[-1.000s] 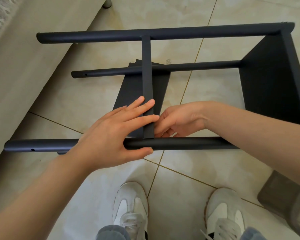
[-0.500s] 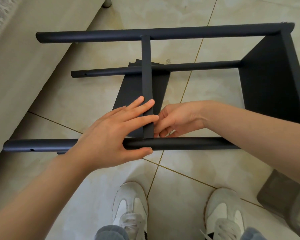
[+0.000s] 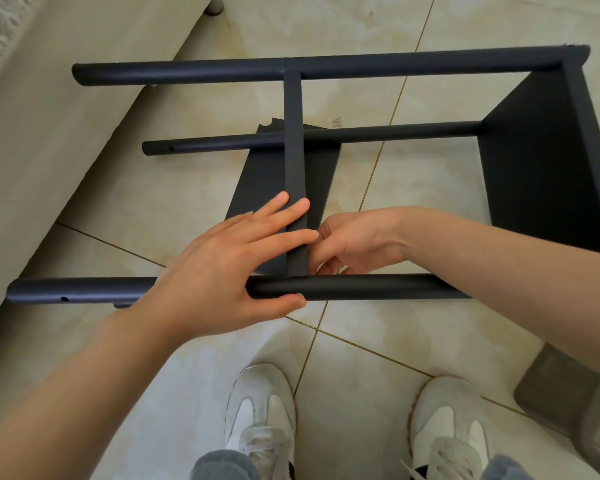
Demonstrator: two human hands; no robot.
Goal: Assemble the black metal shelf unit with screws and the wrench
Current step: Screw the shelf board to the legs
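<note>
2 hands meet at 1 joint of the black shelf frame (image 3: 541, 161), which lies on its side on the tiled floor (image 3: 413, 209). The left hand (image 3: 222, 271) lies flat over the cross strip (image 3: 295, 161), thumb hooked under the near tube (image 3: 361, 289), pressing rather than clenching. Just right of it, the right hand (image 3: 354, 244) curls its fingers at the strip's end; whether it pinches a screw, I cannot tell. If the left palm eases off, the strip could slide off its hole and a screw could start crooked or drop. Compared with 1 second ago, almost nothing differs; both hands stay put.
</note>
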